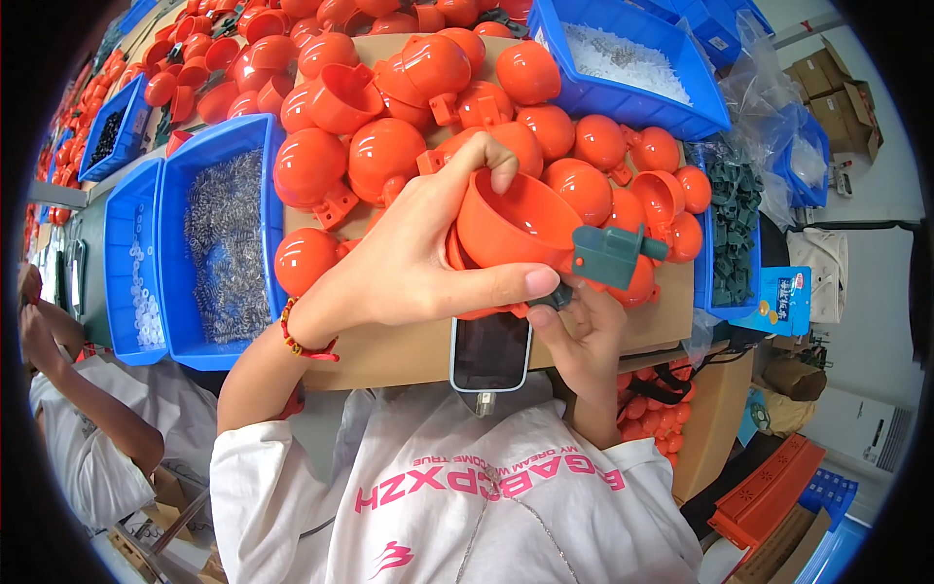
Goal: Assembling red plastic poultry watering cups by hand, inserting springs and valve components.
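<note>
Gripping an orange plastic cup: my left hand. Green plastic bracket juts right, nearer my seemingly pinching right hand

Before us, cups lie heaped on cardboard, with a phone at its near edge. On our left stands the spring bin, then, further left, the washer bin; on our right, the bracket bin; on the far side, right of centre, the small-parts bin.
</note>
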